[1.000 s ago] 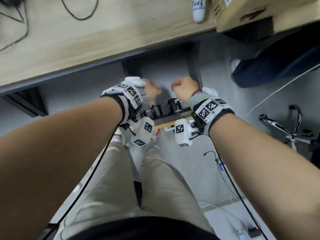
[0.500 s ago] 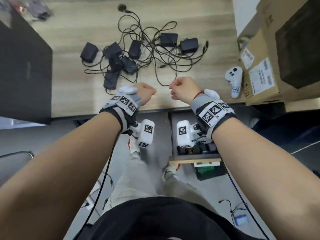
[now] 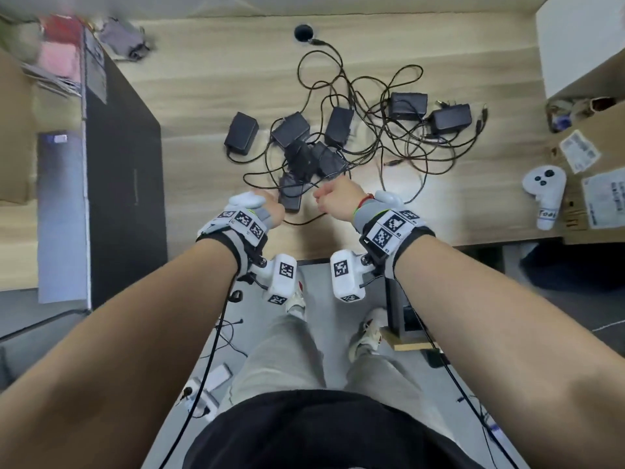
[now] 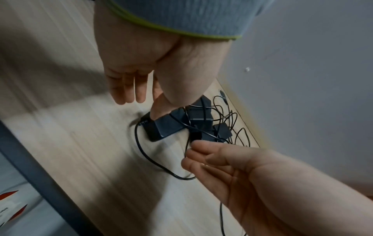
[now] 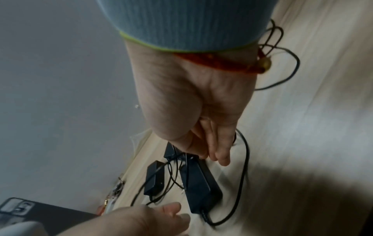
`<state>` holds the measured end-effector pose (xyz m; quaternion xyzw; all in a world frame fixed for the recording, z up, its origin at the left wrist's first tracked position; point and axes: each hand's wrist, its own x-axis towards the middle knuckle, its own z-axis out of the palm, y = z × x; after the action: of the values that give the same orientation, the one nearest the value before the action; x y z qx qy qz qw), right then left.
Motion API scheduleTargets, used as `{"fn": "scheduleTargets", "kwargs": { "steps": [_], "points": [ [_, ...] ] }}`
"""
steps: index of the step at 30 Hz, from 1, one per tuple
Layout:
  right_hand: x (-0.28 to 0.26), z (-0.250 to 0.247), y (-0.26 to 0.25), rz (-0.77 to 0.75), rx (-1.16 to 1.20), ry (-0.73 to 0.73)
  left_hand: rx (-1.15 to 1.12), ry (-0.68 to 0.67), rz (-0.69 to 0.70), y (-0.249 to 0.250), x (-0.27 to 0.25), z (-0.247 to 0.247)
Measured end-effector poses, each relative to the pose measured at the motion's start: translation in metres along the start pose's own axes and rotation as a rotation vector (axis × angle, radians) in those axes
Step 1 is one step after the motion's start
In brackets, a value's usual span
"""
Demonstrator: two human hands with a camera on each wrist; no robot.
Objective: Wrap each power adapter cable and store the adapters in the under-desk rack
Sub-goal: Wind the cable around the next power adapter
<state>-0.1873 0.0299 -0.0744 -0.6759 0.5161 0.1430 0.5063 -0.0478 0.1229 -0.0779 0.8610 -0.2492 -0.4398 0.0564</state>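
Observation:
Several black power adapters (image 3: 297, 130) lie in a tangle of thin black cables (image 3: 389, 137) on the wooden desk (image 3: 203, 96). The nearest adapter (image 3: 290, 198) (image 4: 165, 127) (image 5: 199, 183) lies between my hands. My left hand (image 3: 267, 206) (image 4: 137, 102) hovers over it with relaxed fingers, the thumb just above its end, holding nothing. My right hand (image 3: 333, 199) (image 5: 214, 156) hangs loosely curled beside the adapter, fingertips at a cable loop (image 4: 186, 175); no grip shows. A corner of the under-desk rack (image 3: 409, 343) shows by my right foot.
A tall black box (image 3: 121, 184) stands on the desk at the left. A white controller (image 3: 544, 194) and cardboard boxes (image 3: 602, 184) are at the right. A round cable hole (image 3: 303, 31) sits at the back. The desk's front edge runs under my wrists.
Both hands have come up from the rack under the desk to the desktop and forward to the nearest adapter. The view has swung up from the floor to the adapter pile.

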Motion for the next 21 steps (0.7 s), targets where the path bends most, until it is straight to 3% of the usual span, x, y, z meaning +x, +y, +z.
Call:
{"fn": "scheduleTargets", "kwargs": {
  "steps": [6,10,16,19,21],
  "points": [
    [0.024,0.028,-0.023,0.083,-0.057,-0.007,-0.073,-0.175,0.017,-0.002,0.031,-0.012],
    [0.034,0.040,-0.020,0.123,0.002,-0.015,-0.251,-0.333,-0.066,-0.002,0.043,-0.009],
    [0.011,0.025,-0.022,0.184,0.304,-0.026,-0.318,-0.325,-0.193,-0.002,0.023,-0.014],
    [0.001,0.015,-0.025,0.178,0.319,-0.058,-0.469,-0.401,-0.251,-0.002,0.014,-0.018],
    [-0.009,0.006,-0.029,0.139,0.186,-0.158,-0.537,-0.414,-0.239,0.001,0.000,-0.023]
  ]
}}
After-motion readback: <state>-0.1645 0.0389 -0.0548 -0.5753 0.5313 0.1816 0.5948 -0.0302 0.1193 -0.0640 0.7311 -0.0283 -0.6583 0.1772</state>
